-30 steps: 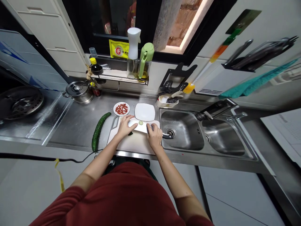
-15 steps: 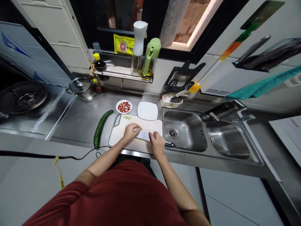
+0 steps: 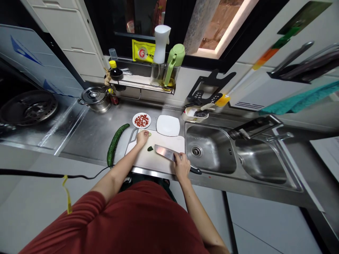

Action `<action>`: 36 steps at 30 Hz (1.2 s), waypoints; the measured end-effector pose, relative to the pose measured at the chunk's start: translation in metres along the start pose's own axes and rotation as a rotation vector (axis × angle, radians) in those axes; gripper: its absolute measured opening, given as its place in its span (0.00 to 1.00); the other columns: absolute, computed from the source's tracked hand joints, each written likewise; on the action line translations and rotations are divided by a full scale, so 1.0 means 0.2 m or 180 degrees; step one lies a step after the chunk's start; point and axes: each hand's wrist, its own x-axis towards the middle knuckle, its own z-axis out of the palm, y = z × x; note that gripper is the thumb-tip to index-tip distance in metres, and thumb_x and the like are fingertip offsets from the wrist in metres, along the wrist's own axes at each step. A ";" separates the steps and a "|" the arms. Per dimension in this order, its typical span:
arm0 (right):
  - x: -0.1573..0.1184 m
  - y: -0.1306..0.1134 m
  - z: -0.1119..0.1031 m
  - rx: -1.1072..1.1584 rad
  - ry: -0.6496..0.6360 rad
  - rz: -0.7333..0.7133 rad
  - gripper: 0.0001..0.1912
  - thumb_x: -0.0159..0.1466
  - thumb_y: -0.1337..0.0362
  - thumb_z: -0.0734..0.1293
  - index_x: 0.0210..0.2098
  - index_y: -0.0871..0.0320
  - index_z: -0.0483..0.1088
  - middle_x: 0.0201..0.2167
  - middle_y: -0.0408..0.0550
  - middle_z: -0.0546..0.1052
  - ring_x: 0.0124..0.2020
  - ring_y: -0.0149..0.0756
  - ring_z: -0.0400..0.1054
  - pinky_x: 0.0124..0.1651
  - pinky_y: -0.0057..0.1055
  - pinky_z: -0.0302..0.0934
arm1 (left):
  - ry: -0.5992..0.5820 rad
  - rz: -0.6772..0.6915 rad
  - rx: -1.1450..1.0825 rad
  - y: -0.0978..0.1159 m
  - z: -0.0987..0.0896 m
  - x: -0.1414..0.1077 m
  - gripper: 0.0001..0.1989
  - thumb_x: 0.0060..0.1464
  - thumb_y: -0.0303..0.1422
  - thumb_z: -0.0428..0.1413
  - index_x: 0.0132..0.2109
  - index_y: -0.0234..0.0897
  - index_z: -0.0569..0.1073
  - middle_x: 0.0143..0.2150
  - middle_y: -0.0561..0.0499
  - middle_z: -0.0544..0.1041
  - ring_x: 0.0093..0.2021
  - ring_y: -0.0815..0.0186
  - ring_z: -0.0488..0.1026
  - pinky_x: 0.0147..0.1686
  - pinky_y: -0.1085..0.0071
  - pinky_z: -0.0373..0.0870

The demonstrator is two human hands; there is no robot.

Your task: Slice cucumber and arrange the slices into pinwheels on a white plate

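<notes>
A pale green cucumber slice [image 3: 149, 134] shows at the fingertips of my left hand [image 3: 142, 138], whose fingers are pinched together over the upper left of the white cutting board [image 3: 144, 160]. My right hand [image 3: 182, 166] grips a broad-bladed kitchen knife [image 3: 165, 152] near the back of its blade. Its black handle sticks out to the right, past the hand. Between the blade and my left arm, a small dark green cucumber end piece [image 3: 150, 148] lies on the board. Whatever lies beneath my left hand is hidden.
A whole cucumber [image 3: 116, 143] rests left of the board. Behind it stand a plate of chopped red pieces [image 3: 141, 120] and a white square plate [image 3: 168, 125]. The steel sink [image 3: 212, 150] adjoins on the right. A lidded pot [image 3: 95, 100] is at the back left.
My left hand has moved up and left to the cucumber slices, leaving the end piece behind. The knife has shifted right and is tilted, its blade apart from the left hand.
</notes>
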 end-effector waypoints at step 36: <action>0.09 -0.07 0.11 0.1835 -0.0391 0.0449 0.15 0.64 0.60 0.53 0.39 0.60 0.66 0.33 0.50 0.72 0.34 0.38 0.65 0.38 0.30 0.57 | 0.0238 0.1171 0.0593 -0.15 -0.05 -0.38 0.10 0.58 0.34 0.50 0.42 0.38 0.74 0.40 0.46 0.73 0.45 0.62 0.69 0.49 0.64 0.64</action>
